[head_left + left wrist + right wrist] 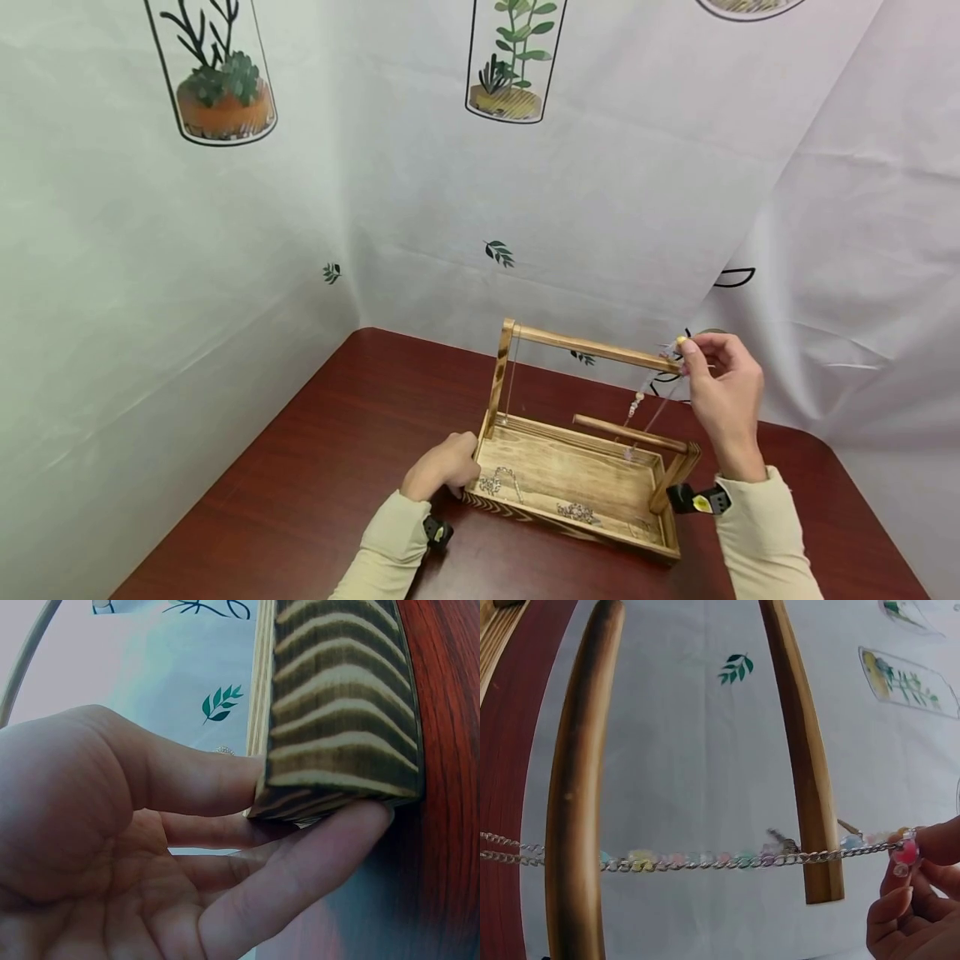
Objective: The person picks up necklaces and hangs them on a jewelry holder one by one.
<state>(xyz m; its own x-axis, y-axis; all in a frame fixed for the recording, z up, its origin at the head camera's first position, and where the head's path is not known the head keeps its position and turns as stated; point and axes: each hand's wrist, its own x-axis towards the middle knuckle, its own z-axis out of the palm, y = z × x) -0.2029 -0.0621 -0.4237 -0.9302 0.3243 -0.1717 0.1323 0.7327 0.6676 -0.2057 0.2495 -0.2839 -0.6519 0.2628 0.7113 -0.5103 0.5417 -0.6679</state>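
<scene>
Head view: a white cloth backdrop printed with potted plants (pixel 637 208) stands behind the light-brown, scorch-grained wooden stand (pixel 562 467), the landmark for all places below. The dark red wood-grain bench (pixel 300 467) carries the stand. The stand comprises a shallow tray, an upper bar (pixel 585 345) fixed to a post at its left end, and a lower bar (pixel 630 433) fixed to a post at its right end. Each bar has one free end, presumably so that loops can be slipped on.

Hands. The left hand (pixel 450 461) is closed about the stand's front left corner, digits on both sides of the tray wall; this grip probably steadies the frame. The right hand (pixel 727 383), fingers curled, is beside the upper bar's free end, pinching a pastel-beaded necklace with silver chain (pixel 641 864) between thumb and fingertips. The necklace hangs down near the stand's right end, apparently held high to keep its strands apart; whether the bar bears any weight cannot be told.

Smaller items. A thin silver chain (pixel 513 375) hangs from the upper bar beside its post. Two heaped silver chains (pixel 576 512) lie inside the tray, along the stand's front wall.
</scene>
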